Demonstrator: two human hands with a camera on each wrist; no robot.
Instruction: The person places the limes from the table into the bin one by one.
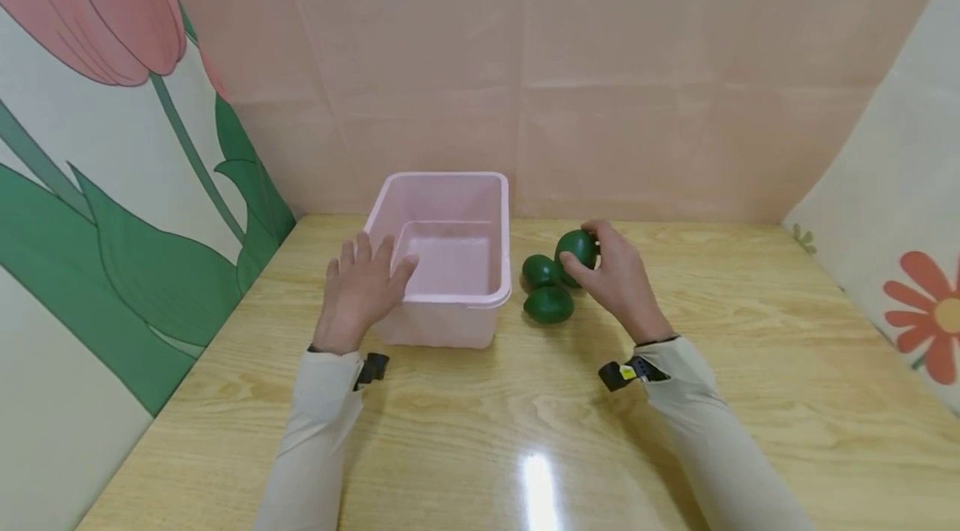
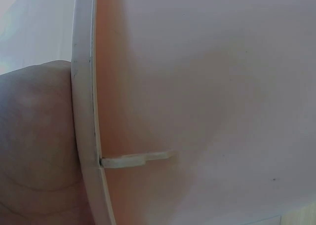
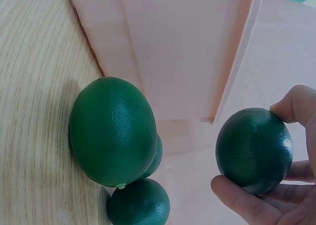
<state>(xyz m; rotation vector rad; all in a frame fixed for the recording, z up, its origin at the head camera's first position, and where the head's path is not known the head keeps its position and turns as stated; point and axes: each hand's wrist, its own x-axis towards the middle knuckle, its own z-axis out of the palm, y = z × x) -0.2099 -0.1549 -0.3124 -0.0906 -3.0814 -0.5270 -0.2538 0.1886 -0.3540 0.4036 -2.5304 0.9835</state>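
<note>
My right hand [image 1: 618, 277] holds a dark green lime [image 3: 254, 151] between thumb and fingers, raised off the table. Under and beside it several more glossy limes sit close together: one near the front [image 1: 549, 304], another lime [image 1: 540, 271] just behind it, and one largely hidden below the held fruit in the head view. A pink plastic bin [image 1: 442, 323] stands to their left, its inside visible with no fruit in it. My left hand [image 1: 362, 293], fingers spread, lies at the bin's front-left rim [image 2: 86, 87]; the exact contact is hard to tell.
The wood-grain table [image 1: 480, 423] reaches back to a pink cloth backdrop [image 1: 637, 97]. Side walls carry a printed tulip [image 1: 112, 6] on the left and a red flower [image 1: 930, 314] on the right.
</note>
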